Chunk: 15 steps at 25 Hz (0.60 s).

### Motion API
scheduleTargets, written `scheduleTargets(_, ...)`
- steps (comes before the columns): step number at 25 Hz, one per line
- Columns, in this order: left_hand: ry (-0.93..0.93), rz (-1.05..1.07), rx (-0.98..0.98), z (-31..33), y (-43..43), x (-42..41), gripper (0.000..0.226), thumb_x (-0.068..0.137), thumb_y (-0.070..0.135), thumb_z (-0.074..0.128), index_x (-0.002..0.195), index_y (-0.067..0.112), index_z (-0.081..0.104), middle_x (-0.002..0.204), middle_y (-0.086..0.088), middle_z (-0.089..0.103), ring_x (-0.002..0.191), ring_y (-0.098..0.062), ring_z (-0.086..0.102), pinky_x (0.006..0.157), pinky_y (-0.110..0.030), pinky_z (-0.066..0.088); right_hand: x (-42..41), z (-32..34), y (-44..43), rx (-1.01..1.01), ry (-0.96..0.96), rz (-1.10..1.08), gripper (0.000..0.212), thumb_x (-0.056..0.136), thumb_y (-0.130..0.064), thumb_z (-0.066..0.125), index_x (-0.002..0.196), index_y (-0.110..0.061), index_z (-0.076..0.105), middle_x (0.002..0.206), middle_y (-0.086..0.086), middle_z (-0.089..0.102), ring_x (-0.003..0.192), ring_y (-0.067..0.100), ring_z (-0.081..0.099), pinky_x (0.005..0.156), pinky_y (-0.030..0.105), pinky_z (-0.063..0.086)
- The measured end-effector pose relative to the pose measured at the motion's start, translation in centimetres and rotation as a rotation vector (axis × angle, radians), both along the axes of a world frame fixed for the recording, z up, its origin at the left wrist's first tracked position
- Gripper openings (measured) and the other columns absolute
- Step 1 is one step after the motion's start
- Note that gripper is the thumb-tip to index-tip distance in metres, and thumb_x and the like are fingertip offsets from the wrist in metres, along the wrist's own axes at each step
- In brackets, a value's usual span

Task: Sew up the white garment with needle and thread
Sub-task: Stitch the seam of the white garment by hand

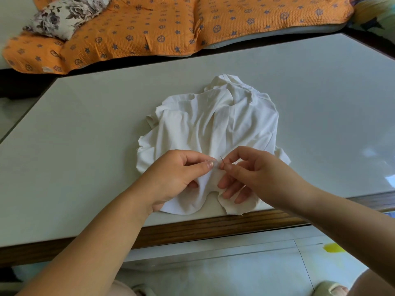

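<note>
Here, at the near edge of the desk (85, 124), the left hand (177, 176) has its grip drawn narrow on a small fold of the white garment (213, 120), pinching the cloth up between thumb and forefinger. The garment lies bunched on the middle of the desk, with its lower hem reaching that near edge. Just right of the pinched fold, the needle (222, 160) stands tilted. The right hand (252, 174) holds it in a fine grip of thumb and forefinger, while its other fingers lie loosely spread on the cloth. The thread is too fine to make out.

The step looks like a stitch through the raised fold. To do it well, the left grip should hold the fold taut and thin so the layers do not slide. The right hand should steer the point close to the edge and away from the left fingertips, then draw the thread through gently so the cloth does not pucker.
</note>
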<state>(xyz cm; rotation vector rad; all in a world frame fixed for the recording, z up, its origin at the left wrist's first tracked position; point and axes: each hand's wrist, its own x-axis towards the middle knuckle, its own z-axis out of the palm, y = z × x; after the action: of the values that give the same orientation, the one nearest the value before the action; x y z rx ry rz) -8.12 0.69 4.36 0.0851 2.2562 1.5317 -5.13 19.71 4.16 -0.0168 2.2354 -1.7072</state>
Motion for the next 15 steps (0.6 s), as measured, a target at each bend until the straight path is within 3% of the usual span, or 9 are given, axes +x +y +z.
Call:
scheduleTargets(2, -0.020, 0.009, 0.038, -0.03, 0.02, -0.03, 0.013, 0.091, 0.022, 0.066, 0.097, 0.025, 0.076, 0.096, 0.004, 0.077, 0.095, -0.010, 0.068, 0.082, -0.021, 0.054, 0.08, -0.30, -0.05, 0.033, 0.019, 0.013, 0.010, 0.098, -0.020, 0.058, 0.094, -0.016, 0.066, 0.075, 0.008, 0.074, 0.069, 0.024, 0.073, 0.059, 0.026, 0.058)
scheduleTargets(5, -0.032, 0.033, 0.089, -0.10, -0.01, -0.07, 0.011, 0.089, 0.018, 0.068, 0.095, 0.020, 0.076, 0.091, -0.001, 0.077, 0.086, -0.008, 0.067, 0.078, -0.022, 0.054, 0.17, -0.41, -0.09, 0.064, 0.053, 0.010, 0.010, 0.097, -0.021, 0.059, 0.093, -0.018, 0.068, 0.071, 0.008, 0.073, 0.066, 0.022, 0.072, 0.058, 0.026, 0.058)
scheduleTargets(9, -0.031, 0.067, 0.122, -0.18, -0.04, -0.16, 0.006, 0.086, 0.015, 0.070, 0.090, 0.019, 0.074, 0.085, 0.001, 0.077, 0.078, -0.004, 0.068, 0.070, -0.019, 0.053, 0.12, -0.27, -0.12, 0.070, 0.074, -0.005, 0.010, 0.096, -0.019, 0.061, 0.091, -0.018, 0.070, 0.067, 0.008, 0.073, 0.056, 0.014, 0.068, 0.056, 0.025, 0.057)
scheduleTargets(15, 0.000, 0.077, 0.127, -0.35, -0.04, -0.21, 0.006, 0.086, 0.014, 0.072, 0.087, 0.019, 0.072, 0.083, 0.000, 0.077, 0.079, -0.007, 0.069, 0.075, -0.026, 0.054, -0.03, -0.19, -0.18, 0.065, 0.081, -0.016, 0.010, 0.095, -0.018, 0.062, 0.091, -0.016, 0.071, 0.065, 0.008, 0.072, 0.055, 0.013, 0.068, 0.059, 0.027, 0.059)
